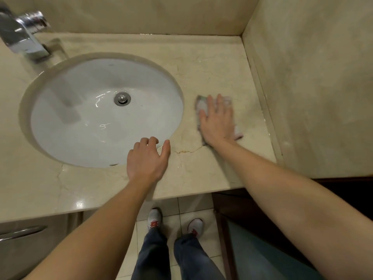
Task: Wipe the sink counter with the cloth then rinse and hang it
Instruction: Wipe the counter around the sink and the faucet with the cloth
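Note:
A pale, blurred cloth lies flat on the beige marble counter to the right of the white oval sink. My right hand presses on the cloth with straight, spread fingers and covers most of it. My left hand rests on the counter at the sink's front right rim, fingers loosely curled over the edge and holding nothing. A chrome faucet stands at the back left of the sink.
Marble walls close the counter at the back and on the right. The counter's front edge runs below my forearms. A cabinet handle shows at lower left, and my feet stand on the tiled floor.

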